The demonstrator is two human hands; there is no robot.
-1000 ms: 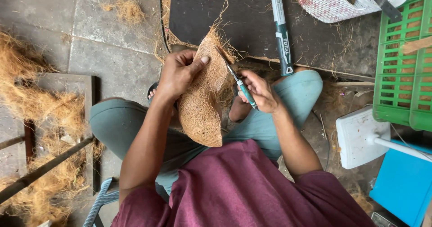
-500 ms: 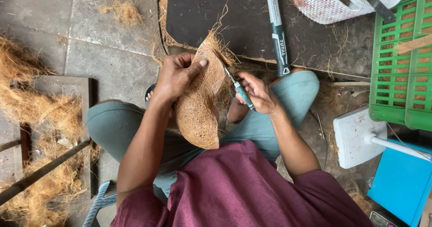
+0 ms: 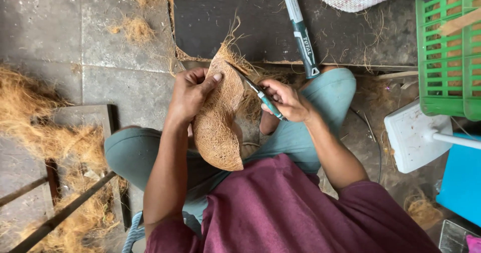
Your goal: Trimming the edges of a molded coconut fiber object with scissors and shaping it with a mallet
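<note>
From the head camera we look down at a person sitting cross-legged on a grey stone floor (image 3: 125,82). The left hand (image 3: 193,95) is closed around the far part of a brown coconut husk piece (image 3: 218,133), thumb pressed on its hairy side. The husk stands up in the middle, over the lap, between the two hands. The right hand (image 3: 288,100) is closed tight around the green handle of a small tool (image 3: 258,93), and the tool's dark tip touches the husk's far right edge. Far away on a dark mat (image 3: 225,17) lies a hammer (image 3: 300,30). On the right sit a green crate (image 3: 448,52) and a white flat thing (image 3: 413,138). Loose brown fibre (image 3: 35,117) is piled on the left.
</note>
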